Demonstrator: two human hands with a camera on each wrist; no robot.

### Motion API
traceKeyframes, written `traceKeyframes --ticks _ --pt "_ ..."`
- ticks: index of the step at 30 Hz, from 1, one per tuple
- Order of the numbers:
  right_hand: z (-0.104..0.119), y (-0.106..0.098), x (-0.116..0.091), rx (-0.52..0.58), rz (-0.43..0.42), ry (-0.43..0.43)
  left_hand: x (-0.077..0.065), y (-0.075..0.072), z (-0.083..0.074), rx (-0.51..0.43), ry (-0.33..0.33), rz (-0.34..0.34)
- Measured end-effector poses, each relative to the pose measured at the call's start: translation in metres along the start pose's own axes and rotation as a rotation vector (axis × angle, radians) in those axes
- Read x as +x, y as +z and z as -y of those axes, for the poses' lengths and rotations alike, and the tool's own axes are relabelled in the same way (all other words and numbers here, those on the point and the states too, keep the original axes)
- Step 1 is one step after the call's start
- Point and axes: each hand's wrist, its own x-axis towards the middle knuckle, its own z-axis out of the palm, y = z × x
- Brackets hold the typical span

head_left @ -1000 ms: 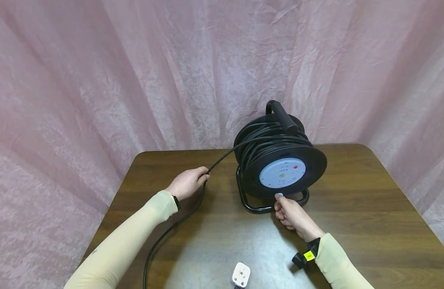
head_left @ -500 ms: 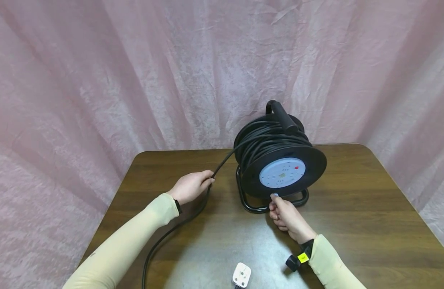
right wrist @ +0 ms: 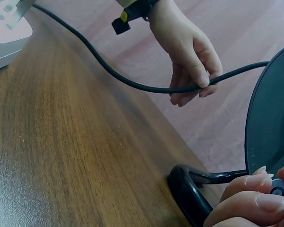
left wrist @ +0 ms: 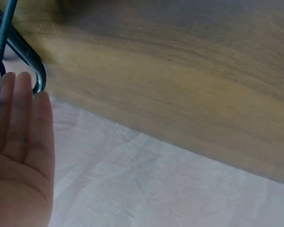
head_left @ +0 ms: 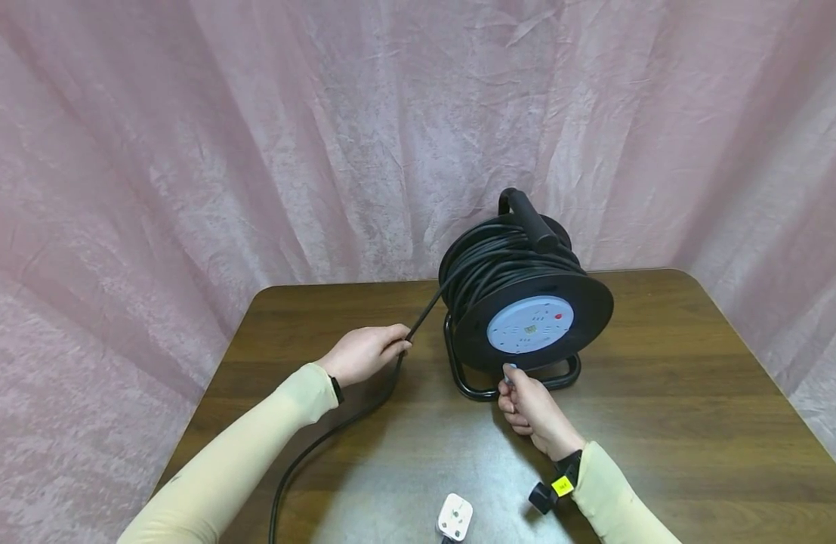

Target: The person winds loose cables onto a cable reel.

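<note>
A black cable reel (head_left: pixel 590 313) with a pale blue socket panel (head_left: pixel 529 325) stands toward the back of the table in the head view. My left hand (head_left: pixel 359 353) pinches the black cable (head_left: pixel 427 308) left of the reel, thumb on one side and fingers behind it, as the right wrist view shows. From that hand the cable runs up onto the wound turns. At the reel's lower front edge my right hand (head_left: pixel 536 412) pinches a small grey knob (right wrist: pixel 278 190) between thumb and finger. In the left wrist view, fingers (left wrist: pixel 21 113) lie close to the cable.
Near the table's front lies a white plug (head_left: pixel 455 517). Slack cable curves down to the front left. Under the reel is a black tubular stand (head_left: pixel 458 378), and a black carry handle (head_left: pixel 533 219) tops it. A pink curtain (head_left: pixel 322 151) hangs behind the wooden table (head_left: pixel 683 423).
My right hand has moved left along the reel's lower edge with the knob. My left hand, on the cable, has shifted a little right and toward the front.
</note>
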Motion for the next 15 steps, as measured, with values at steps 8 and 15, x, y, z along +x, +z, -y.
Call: traceKeyframes --ticks 8,15 --pt "0.0010 0.0001 0.0007 -0.011 0.005 0.004 -0.0001 -0.0022 0.0054 -0.002 0.053 0.020" --pt "0.0009 0.0017 0.0007 0.002 0.014 0.002 -0.0001 -0.0019 0.0044 -0.002 -0.003 0.036"
